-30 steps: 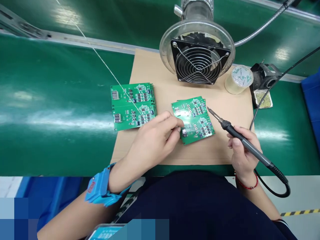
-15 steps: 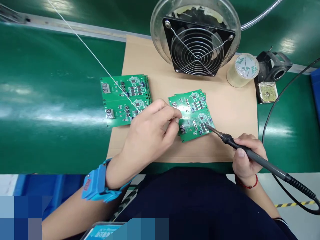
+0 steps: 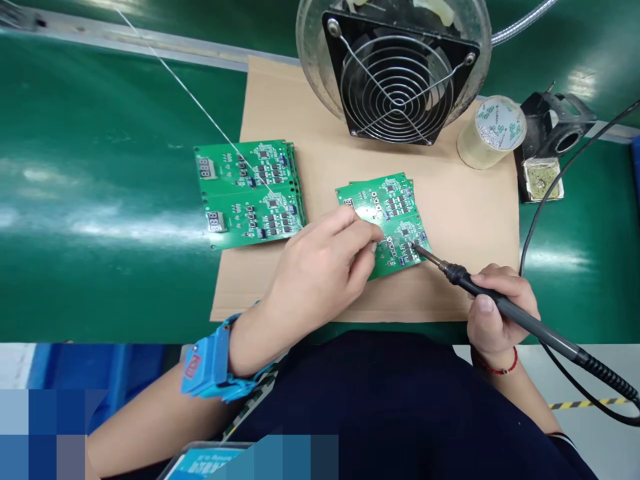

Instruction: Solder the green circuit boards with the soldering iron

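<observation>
Moved: your iron (image 3: 505,310) has dropped since a second ago, from hovering off the right edge to tip-down on the near board (image 3: 387,223); your left hand (image 3: 320,273) has slid further over that board.
Left hand: fingers curled, pinching the solder wire (image 3: 200,110) and resting on the board's lower left part.
Right hand (image 3: 495,313): closed round the iron's black handle, pen-style.
Board: lies on the cardboard sheet (image 3: 465,220), apparently atop another board, tilted; the iron tip touches its lower right area.
Doing it well: I judge you want the tip steady on pad and lead together, the wire fed to the joint rather than onto the tip, and the left fingers pressing the board flat so it cannot skate.
Risk: left fingertips sit near the hot tip.
Other boards (image 3: 247,190): a stack to the left, well apart, with the wire passing over it.
Fan (image 3: 397,80): behind the board, facing you.
Containers: the stand (image 3: 547,150) at right holds a tray with a dirty yellowish sponge; its iron holder is empty. A tape roll (image 3: 493,130) stands beside it.
</observation>
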Available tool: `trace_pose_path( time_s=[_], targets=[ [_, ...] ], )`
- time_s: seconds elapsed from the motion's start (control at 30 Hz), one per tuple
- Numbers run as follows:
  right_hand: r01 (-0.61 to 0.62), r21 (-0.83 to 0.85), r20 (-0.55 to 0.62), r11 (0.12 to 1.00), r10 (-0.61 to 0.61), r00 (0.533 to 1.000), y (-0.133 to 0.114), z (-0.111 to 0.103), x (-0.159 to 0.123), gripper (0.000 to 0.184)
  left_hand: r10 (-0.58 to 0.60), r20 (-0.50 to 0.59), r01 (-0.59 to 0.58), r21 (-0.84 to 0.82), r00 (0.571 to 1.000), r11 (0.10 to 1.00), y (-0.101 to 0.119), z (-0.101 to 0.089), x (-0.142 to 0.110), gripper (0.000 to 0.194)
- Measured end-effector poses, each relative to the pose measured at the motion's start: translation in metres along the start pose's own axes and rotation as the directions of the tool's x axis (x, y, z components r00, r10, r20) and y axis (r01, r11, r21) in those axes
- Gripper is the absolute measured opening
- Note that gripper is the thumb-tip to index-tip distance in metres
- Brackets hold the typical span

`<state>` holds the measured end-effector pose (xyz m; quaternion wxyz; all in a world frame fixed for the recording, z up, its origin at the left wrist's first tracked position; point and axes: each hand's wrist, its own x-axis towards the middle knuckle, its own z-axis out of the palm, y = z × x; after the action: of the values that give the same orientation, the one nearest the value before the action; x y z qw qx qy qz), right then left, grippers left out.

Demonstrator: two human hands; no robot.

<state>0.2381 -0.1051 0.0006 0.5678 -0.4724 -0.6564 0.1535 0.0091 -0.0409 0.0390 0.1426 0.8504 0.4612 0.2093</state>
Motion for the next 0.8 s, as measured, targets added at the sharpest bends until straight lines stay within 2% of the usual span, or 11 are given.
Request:
trace_pose_path(
  time_s=[0.2, 0.43, 0.6, 0.8],
  targets=[
    [0.002, -0.001, 0.003, 1.000, -0.002, 1.000, -0.0045, -0.0046, 0.0033, 0.014, -0.041, -0.016, 0.040, -0.023, 0.999, 0.999, 0.0002, -0.0028, -0.0015, 0.023],
    [0.017, -0.029, -0.001, 0.999, -0.017, 1.000, -0.0053, -0.0034, 0.0035, 0.011, -0.036, 0.018, 0.037, -0.042, 0.999, 0.998, 0.0011, -0.0015, -0.0025, 0.021],
    [0.003, -0.064, 0.052, 0.998, 0.000, 0.999, -0.0048, -0.0030, 0.0035, 0.013, -0.020, -0.026, 0.019, -0.031, 0.999, 0.999, 0.0005, -0.0020, -0.0032, 0.020],
    [0.036, -0.108, 0.063, 0.993, -0.029, 0.998, -0.0049, -0.0040, 0.0037, 0.013, -0.052, -0.001, 0.052, -0.020, 0.999, 0.998, -0.0005, -0.0037, -0.0048, 0.019]
  ],
)
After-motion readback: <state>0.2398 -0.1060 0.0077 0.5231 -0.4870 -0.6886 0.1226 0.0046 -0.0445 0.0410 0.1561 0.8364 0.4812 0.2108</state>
